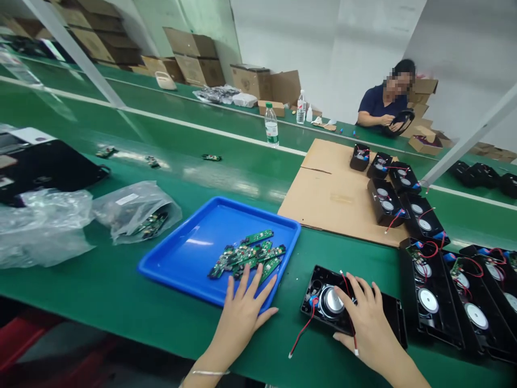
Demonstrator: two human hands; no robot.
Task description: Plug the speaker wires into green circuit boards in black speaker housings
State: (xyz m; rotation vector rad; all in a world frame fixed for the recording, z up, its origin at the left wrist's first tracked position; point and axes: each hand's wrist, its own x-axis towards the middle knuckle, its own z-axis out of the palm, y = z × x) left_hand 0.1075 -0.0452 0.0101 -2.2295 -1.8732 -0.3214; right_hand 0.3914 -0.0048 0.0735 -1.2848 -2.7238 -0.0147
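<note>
Now your left hand (pixel 242 312) lies flat and open on the tray (pixel 177 258) rim, fingertips touching the boards (pixel 246 257) but gripping none. Pick one board by its edges, clear of the pile. Your right hand (pixel 365 318) rests loosely spread on the speaker case (pixel 323 304) just beside the tray; press it steady and keep the red wires (pixel 301 334) free. Your palm hides the case's right half.
</note>
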